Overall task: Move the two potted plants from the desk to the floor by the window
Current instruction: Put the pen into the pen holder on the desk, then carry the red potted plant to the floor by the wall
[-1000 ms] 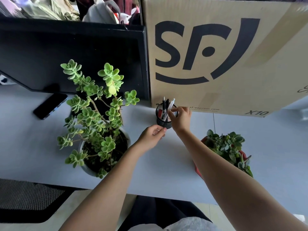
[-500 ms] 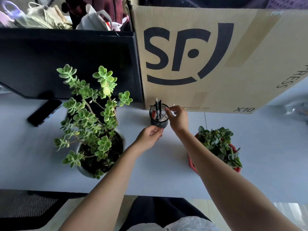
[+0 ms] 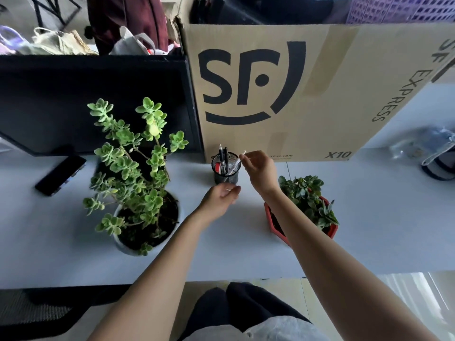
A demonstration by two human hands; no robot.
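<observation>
A tall light-green succulent in a white round pot (image 3: 147,232) stands on the white desk (image 3: 221,254) at the left. A low dark-green succulent in a red pot (image 3: 307,205) stands at the right, partly hidden by my right forearm. Between them, a black mesh pen cup (image 3: 225,171) holds several pens. My right hand (image 3: 258,171) hovers just right of the cup's rim, fingertips pinched on the top of a white pen leaning in the cup. My left hand (image 3: 220,200) hangs just in front of the cup, fingers loosely curled and holding nothing.
A big cardboard box (image 3: 307,89) with a black logo stands behind the cup. A dark monitor (image 3: 98,99) fills the back left, with a black phone (image 3: 60,174) lying below it. A plastic bag (image 3: 428,148) lies far right. A chair seat (image 3: 29,313) shows bottom left.
My right hand has lifted slightly from the cup's rim, pinching the white pen's top. My left hand has drawn a little back from the cup. The camera has tilted, showing more of the box.
</observation>
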